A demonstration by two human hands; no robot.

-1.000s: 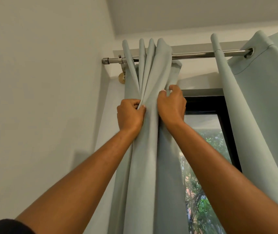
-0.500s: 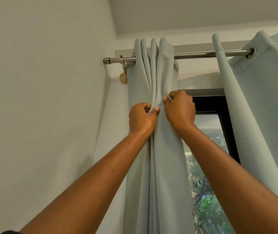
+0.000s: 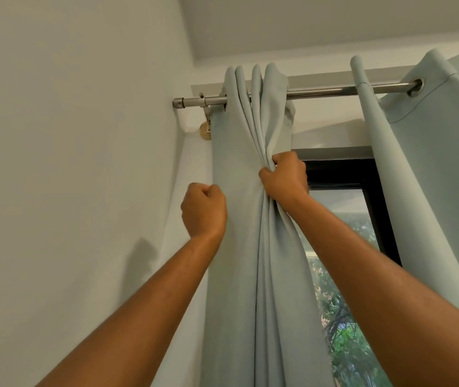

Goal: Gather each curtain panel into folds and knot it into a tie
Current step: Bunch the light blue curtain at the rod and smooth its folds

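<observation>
Of two hands at frame centre, the left hand [image 3: 203,210] is fisted at the left curtain panel [image 3: 239,152]'s left edge, grip indeterminate, the right hand [image 3: 283,177] clamps its gathered folds; beyond, a second panel [image 3: 432,177] hangs upper right on one rod [image 3: 326,92].

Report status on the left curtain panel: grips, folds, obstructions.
Upper folds of left panel bunched in right grip. Fisted left grip at panel's left edge, hold unclear. No knot yet. Nothing in the way.
</observation>
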